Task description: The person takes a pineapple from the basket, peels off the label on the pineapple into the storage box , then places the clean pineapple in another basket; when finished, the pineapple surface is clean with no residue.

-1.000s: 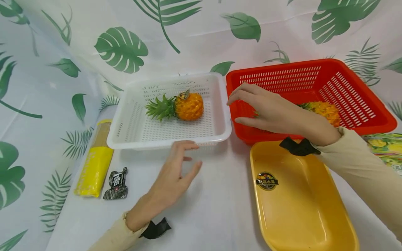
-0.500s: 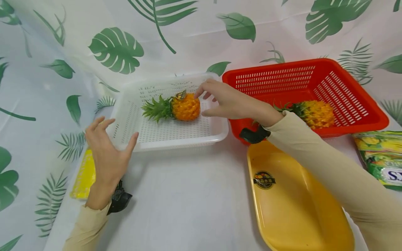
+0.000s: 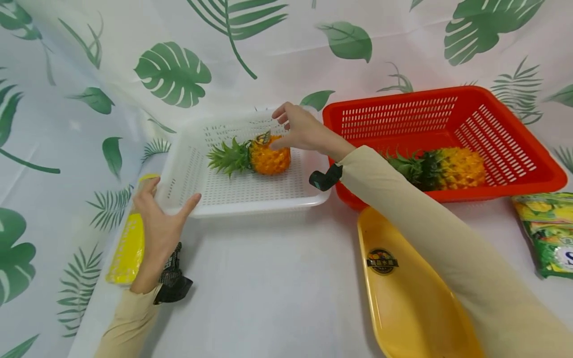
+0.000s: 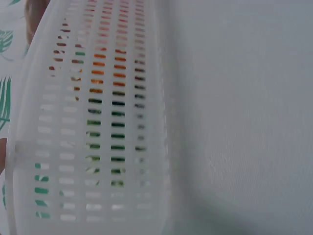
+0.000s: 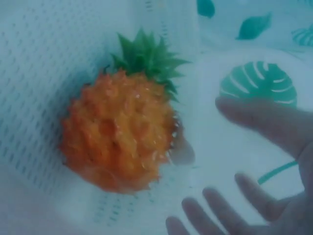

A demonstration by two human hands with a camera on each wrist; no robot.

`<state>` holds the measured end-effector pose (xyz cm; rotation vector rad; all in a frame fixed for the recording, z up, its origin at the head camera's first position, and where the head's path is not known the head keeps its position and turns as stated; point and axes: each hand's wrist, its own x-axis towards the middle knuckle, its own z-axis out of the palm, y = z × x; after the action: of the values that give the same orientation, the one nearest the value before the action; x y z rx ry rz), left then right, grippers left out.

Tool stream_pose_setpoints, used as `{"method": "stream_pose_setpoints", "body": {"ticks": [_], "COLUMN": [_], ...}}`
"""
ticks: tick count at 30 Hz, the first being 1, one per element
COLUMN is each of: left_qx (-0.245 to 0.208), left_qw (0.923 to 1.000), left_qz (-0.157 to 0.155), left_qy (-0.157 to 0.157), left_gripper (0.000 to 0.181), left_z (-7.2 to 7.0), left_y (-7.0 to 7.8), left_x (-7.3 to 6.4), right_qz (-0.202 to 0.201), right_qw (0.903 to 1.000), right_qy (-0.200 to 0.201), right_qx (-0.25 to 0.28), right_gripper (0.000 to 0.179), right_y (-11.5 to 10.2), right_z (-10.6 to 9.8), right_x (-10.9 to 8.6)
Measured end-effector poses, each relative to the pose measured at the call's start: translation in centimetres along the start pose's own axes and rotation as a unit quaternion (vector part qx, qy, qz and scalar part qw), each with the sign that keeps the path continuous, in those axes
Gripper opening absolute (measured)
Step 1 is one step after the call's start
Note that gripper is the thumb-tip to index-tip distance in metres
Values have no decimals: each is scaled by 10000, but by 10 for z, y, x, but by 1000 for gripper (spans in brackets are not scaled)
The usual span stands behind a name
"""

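An orange pineapple (image 3: 270, 155) with a green leafy crown lies on its side in the white perforated basket (image 3: 250, 205). My right hand (image 3: 304, 130) is over the basket's right part, its thumb overlapping the fruit in the head view. In the right wrist view its fingers (image 5: 222, 210) are spread beside the pineapple and hold nothing. My left hand (image 3: 161, 226) is spread at the basket's near left corner, thumb at the front rim and fingers at the left side. The left wrist view looks along the basket wall (image 4: 151, 122), with the pineapple showing through the slots.
A red basket (image 3: 506, 191) holding another pineapple (image 3: 463, 168) stands at the right. Below it is a yellow tray (image 3: 403, 293), partly under my right forearm. A green packet (image 3: 552, 243) lies far right; a yellow packet (image 3: 127, 253) and a black packet (image 3: 172, 263) lie left.
My right hand has moved left from above the red basket to over the white basket. My left hand has gone left from the basket's front to its near left corner.
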<state>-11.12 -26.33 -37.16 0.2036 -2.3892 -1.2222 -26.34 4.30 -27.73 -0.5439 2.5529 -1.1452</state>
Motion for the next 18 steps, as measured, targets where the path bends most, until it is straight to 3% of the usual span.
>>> {"method": "stream_pose_setpoints", "body": {"ticks": [4, 10, 18], "left_qx": [-436, -1131, -1446], "left_qw": [9982, 9887, 9840], "left_qz": [-371, -947, -1006], "left_qy": [168, 262, 261], "left_gripper": [90, 89, 87], "left_z": [4, 7, 11], "left_y": [-1, 0, 1], "left_x": [-1, -2, -2], "right_qz": [311, 647, 882], "right_qw": [9990, 9924, 9836], "right_qy": [76, -215, -942], "right_qx": [-316, -1027, -1263], "right_gripper": [77, 81, 74], "right_y": [-2, -5, 3], "right_z": [9, 16, 18], "right_x": [11, 20, 22]}}
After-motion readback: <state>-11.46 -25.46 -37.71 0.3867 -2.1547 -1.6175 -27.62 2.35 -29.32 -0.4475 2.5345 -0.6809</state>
